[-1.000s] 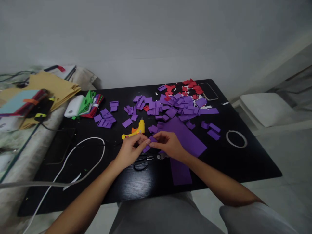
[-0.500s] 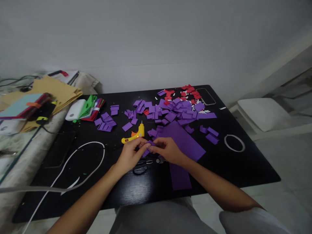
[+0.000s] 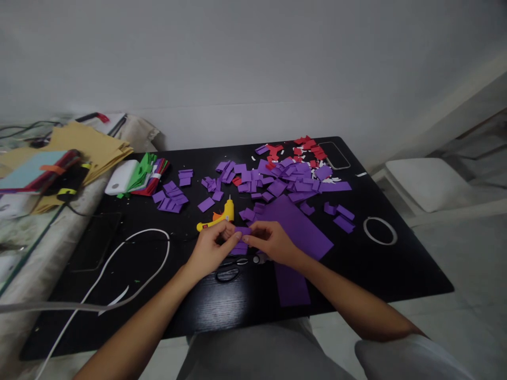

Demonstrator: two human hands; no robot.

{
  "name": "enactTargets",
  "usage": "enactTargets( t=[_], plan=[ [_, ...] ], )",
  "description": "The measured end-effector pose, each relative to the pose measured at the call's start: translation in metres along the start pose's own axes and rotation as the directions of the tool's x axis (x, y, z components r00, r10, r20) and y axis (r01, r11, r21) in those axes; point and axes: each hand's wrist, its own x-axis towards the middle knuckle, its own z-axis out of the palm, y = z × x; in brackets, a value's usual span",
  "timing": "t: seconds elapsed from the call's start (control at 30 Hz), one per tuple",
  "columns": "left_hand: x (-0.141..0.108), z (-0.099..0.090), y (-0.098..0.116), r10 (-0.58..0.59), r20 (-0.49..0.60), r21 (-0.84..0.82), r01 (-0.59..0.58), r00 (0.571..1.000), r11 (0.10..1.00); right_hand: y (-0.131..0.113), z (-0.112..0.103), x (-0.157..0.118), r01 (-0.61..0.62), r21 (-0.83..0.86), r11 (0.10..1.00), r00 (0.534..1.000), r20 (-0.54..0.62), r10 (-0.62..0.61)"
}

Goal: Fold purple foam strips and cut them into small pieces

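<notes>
Between my hands is a small purple paper piece, pinched at its left edge by my left hand and at its right by my right hand. Both hands are closed, thumbs toward me. Just beneath it, more purple strips show on the table. A yellow glue gun lies right behind my left hand, nozzle pointing away. Black-handled scissors lie in front of my hands, partly covered. Large purple sheets extend under and beside my right forearm.
Many cut purple pieces and red scraps cover the back of the black table. A tape-like ring lies right. A white cable loops at left, near bundled coloured paper and a phone-like dark slab.
The small purple piece has turned so that more of its flat face shows between my fingertips. My hands stay in nearly the same spot; the view has shifted slightly.
</notes>
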Motion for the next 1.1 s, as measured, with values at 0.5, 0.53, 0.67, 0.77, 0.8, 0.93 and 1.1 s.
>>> enactTargets(
  t=[0.5,0.53,0.67,0.77,0.8,0.93,1.1],
  plan=[
    [0.001,0.0,0.0,-0.015,-0.044,-0.013,0.014,0.999,1.0,-0.006,-0.004,0.001,0.043,-0.082,0.996,0.999,0.011,-0.043],
    [0.001,0.0,0.0,-0.018,-0.047,-0.024,0.017,0.999,1.0,-0.008,-0.004,0.0,0.048,-0.103,0.993,0.999,0.014,-0.047],
    [0.002,0.0,0.0,-0.024,-0.046,-0.045,0.022,0.999,0.999,-0.009,-0.005,-0.002,0.061,-0.126,0.99,0.998,0.033,-0.057],
    [0.002,-0.002,0.0,-0.032,-0.046,-0.043,0.03,0.998,0.999,-0.006,-0.004,-0.002,0.058,-0.105,0.993,0.998,0.039,-0.054],
    [0.002,-0.002,0.001,-0.032,-0.046,-0.038,0.031,0.998,0.999,-0.005,-0.003,-0.001,0.054,-0.095,0.994,0.998,0.038,-0.051],
    [0.002,-0.002,0.002,-0.029,-0.042,-0.026,0.028,0.999,0.999,-0.002,-0.002,0.0,0.049,-0.02,0.999,0.999,-0.003,-0.049],
    [0.001,0.001,0.0,-0.061,-0.014,-0.057,0.06,0.998,0.997,-0.005,-0.004,-0.001,0.085,-0.048,0.995,0.994,-0.071,-0.088]
  ],
)
